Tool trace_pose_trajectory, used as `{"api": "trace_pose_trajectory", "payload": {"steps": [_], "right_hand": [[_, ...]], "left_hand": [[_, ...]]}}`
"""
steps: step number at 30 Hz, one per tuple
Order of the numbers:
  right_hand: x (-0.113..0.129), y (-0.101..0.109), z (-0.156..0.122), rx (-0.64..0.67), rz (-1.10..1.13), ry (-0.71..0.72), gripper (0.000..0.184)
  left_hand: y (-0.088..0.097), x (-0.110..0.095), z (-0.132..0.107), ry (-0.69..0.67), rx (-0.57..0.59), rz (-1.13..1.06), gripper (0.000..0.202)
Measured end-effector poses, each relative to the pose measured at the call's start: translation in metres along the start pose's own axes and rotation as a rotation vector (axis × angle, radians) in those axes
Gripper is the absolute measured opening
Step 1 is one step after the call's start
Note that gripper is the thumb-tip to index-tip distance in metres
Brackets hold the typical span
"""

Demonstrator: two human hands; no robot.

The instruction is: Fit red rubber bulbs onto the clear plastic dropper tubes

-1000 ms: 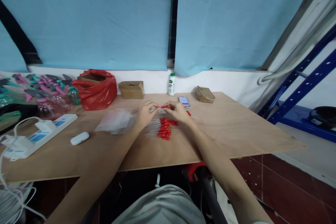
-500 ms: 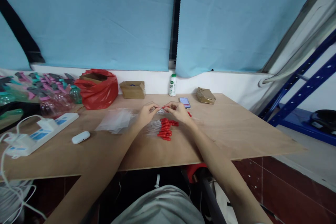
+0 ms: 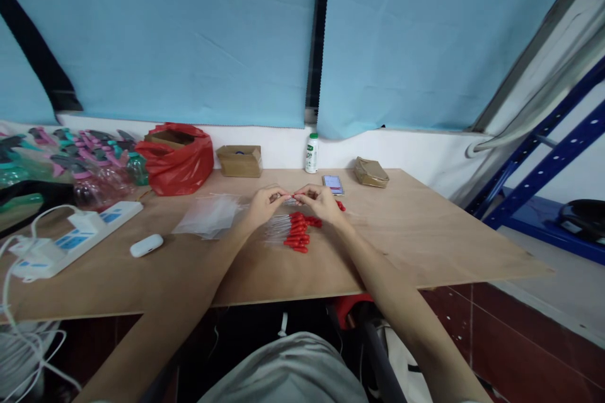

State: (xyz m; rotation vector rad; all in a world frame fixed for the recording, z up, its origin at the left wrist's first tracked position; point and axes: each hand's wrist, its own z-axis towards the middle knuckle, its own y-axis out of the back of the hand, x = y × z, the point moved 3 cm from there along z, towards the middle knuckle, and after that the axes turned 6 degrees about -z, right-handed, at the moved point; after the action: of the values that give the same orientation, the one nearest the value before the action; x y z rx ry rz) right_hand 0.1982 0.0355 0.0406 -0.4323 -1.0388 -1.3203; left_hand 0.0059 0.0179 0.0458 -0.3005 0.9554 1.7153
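My left hand [image 3: 265, 206] and my right hand [image 3: 319, 201] meet over the middle of the table, fingers pinched and tips almost touching. A bit of red shows at the right fingertips, seemingly the handle of a small red-handled tool; the rest is hidden. What the left fingertips pinch is too small to make out. Just below my hands lies a pile of red-handled tools [image 3: 297, 233] with thin metal shafts pointing left, some apparently in clear sleeves. More shafts and red handles show behind my hands. Left of my left forearm rests a stack of clear plastic bags [image 3: 208, 215].
On the left are a power strip [image 3: 101, 227], a white earbud case [image 3: 146, 245], spray bottles [image 3: 101, 170] and a red plastic bag [image 3: 182, 167]. Along the back stand a cardboard box [image 3: 239, 162], a white bottle [image 3: 311, 154], a phone [image 3: 333, 184] and a brown package [image 3: 371, 172].
My fingertips have drawn slightly closer together, and less of the red piece shows between them. The pile and the bags lie as before.
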Motion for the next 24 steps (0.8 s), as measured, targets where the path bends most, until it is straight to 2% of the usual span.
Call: {"api": "trace_pose_trajectory", "payload": {"steps": [13, 18, 24], "right_hand": [[-0.0006, -0.0009, -0.0009, 0.048, -0.007, -0.002, 0.028], [-0.0024, -0.0007, -0.0005, 0.081, -0.122, 0.047, 0.028], [-0.0026, 0.0006, 0.0009, 0.034, -0.166, 0.062, 0.026]], "left_hand": [[0.0017, -0.0011, -0.0009, -0.033, 0.049, 0.014, 0.024], [-0.0009, 0.0054, -0.0015, -0.021, 0.095, -0.008, 0.025], [0.0033, 0.0053, -0.001, -0.018, 0.027, 0.031, 0.023]]}}
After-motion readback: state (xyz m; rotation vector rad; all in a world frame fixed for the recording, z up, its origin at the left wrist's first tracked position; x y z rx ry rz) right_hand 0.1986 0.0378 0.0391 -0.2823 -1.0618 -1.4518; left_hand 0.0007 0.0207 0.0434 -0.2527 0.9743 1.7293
